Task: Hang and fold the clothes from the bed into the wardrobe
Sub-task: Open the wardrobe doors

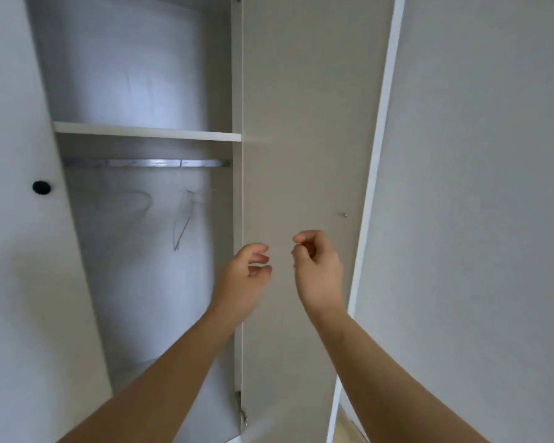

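- While both bare forearms reach up from the bottom of the head view, the left hand (245, 276) and right hand (317, 270) hang side by side, near each other but apart, in front of the wardrobe (135, 75).
- The left hand sits over the hinge edge of the open door (301, 123). Its fingers are loosely curled with gaps between them, and it holds nothing.
- The right hand is in front of the door's grey inner face. Its fingers are curled in tighter, the forefinger tip close to the thumb. Nothing shows between them, though the hand is blurred.
- The wardrobe stands straight ahead and fills the left and middle of the view. Its right door is swung outward, showing a small metal stud (344, 214) just above the right hand and a white outer edge.
- The closed door (13, 251) on the left carries a round black knob (41, 187).
- Inside, a white shelf (147, 132) spans the compartment. Just below it runs a silver rail (146, 163).
- Thin wire hangers (183, 219) hang under the rail. They are blurred, so I cannot tell how many there are.
- A metal hinge (242, 410) shows low on the open door, between the two forearms.
- A plain pale wall (477, 187) fills the right side.
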Motion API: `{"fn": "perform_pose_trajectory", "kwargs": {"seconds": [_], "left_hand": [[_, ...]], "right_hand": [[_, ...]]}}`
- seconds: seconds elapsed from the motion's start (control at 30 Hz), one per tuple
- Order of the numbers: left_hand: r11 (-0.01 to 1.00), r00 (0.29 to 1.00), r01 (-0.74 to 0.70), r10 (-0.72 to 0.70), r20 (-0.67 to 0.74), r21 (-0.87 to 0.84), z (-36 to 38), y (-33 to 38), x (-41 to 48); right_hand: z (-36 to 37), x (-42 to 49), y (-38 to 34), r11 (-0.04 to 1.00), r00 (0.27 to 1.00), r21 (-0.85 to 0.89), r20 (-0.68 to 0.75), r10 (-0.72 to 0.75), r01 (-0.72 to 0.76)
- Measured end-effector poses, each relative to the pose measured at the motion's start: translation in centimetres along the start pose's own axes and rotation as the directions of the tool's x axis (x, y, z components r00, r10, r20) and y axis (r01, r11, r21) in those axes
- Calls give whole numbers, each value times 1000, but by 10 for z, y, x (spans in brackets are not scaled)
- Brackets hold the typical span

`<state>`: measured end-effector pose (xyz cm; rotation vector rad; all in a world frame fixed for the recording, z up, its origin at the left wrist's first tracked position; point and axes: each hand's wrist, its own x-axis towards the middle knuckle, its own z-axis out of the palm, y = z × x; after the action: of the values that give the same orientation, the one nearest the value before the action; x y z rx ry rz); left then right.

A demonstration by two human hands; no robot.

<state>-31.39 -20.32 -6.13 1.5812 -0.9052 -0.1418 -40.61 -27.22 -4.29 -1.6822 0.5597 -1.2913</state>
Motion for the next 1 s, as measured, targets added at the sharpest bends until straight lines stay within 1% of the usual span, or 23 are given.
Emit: {"fn": "perform_pose_trajectory", "kwargs": {"seconds": [0.1, 0.17, 0.23, 0.37, 0.53, 0.67, 0.77, 0.9, 1.0], "left_hand": [[994, 998, 17, -11, -61, 110, -43, -15, 5], [983, 992, 31, -8, -125, 179, -74, -28, 11], [971, 984, 65, -25, -176, 231, -105, -39, 18], [944, 978, 145, -91, -188, 297, -168, -59, 32], [886, 954, 184, -56, -295, 425, -248, -77, 58], [822, 944, 183, 6, -329, 540, -299, -92, 86], [752, 950, 127, 95, -297, 647, -324, -102, 110], [644, 961, 58, 171, -217, 763, -340, -110, 147], [615, 932, 40, 261, -252, 787, -343, -110, 169]], "right_hand": [[40, 1, 3, 999, 991, -17, 122, 54, -52], [70, 0, 5, 997, 979, -29, 192, 73, -69], [101, -2, 4, 998, 965, -32, 256, 57, -51], [170, -1, 0, 1000, 936, -14, 350, 23, -19], [257, -1, -6, 998, 879, -6, 474, 54, -58], [310, 3, -7, 995, 866, -28, 491, 99, -98], [338, 8, -5, 991, 864, -20, 488, 122, -129], [361, 11, 5, 986, 873, -39, 459, 163, -164], [366, 16, 12, 986, 882, -74, 442, 164, -146]]}}
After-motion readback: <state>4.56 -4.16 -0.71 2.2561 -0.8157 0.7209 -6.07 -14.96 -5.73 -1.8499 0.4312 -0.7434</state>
